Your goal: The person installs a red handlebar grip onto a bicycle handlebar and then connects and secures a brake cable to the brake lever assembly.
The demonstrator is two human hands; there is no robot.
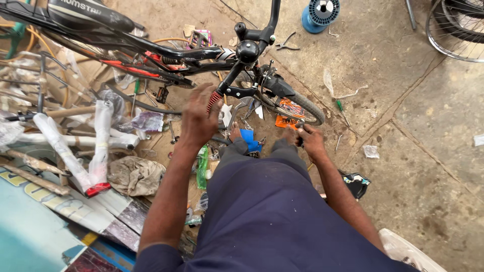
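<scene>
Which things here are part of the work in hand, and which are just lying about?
In hand:
- left hand at the bicycle by its red spring
- right hand gripping a small dark tool, hard to identify

Lying about:
- blue spool
- green screwdriver
- pliers
- crumpled rag
- wrapped frames

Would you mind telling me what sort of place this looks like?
Probably a bicycle repair workshop: a black bicycle stands over a concrete floor strewn with tools, with a spare wheel and wrapped frames nearby.
</scene>
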